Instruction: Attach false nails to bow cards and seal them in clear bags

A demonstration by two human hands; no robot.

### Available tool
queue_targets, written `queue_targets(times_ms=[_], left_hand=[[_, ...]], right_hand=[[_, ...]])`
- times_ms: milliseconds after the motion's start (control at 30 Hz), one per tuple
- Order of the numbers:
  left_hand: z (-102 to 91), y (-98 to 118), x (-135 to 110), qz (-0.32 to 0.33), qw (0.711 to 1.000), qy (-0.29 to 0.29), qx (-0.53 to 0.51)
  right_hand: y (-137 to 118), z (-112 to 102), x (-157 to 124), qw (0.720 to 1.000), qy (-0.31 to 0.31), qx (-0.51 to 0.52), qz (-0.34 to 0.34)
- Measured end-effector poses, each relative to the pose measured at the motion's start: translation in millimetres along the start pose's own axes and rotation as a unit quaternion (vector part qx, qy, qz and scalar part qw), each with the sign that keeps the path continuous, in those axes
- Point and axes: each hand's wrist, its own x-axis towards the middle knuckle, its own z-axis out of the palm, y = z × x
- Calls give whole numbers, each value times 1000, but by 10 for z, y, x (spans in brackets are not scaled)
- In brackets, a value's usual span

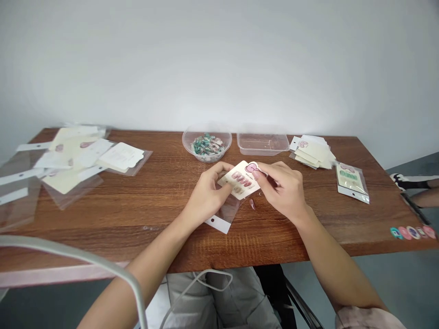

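My left hand [206, 194] pinches the left edge of a small cream card [243, 179] that carries a row of pink press-on nails and a pink logo. My right hand [284, 189] is closed at the card's right edge, thumb and forefinger pressed on it. Under my left hand lies a clear plastic sleeve [222, 218] with a white hang tab. A single loose pink nail [252, 204] rests on the wooden table [137, 214] between my hands.
A round clear bowl [206, 145] of teal and pink nails and a rectangular clear tub [262, 143] stand at the back. Cards and sleeves pile at the left [72, 157]; a card stack [313, 151] and a bagged green set [351, 182] lie right. Round stickers [413, 232] mark the right edge.
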Motion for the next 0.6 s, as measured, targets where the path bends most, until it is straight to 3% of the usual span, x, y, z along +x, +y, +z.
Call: queue_targets(times_ms=[367, 600], left_hand=[[-8, 8, -9, 4, 1000, -10, 15], [4, 43, -17, -5, 1000, -23, 18]], right_hand=[[14, 17, -25, 999, -39, 21, 11], [7, 23, -26, 996, -78, 28, -23]])
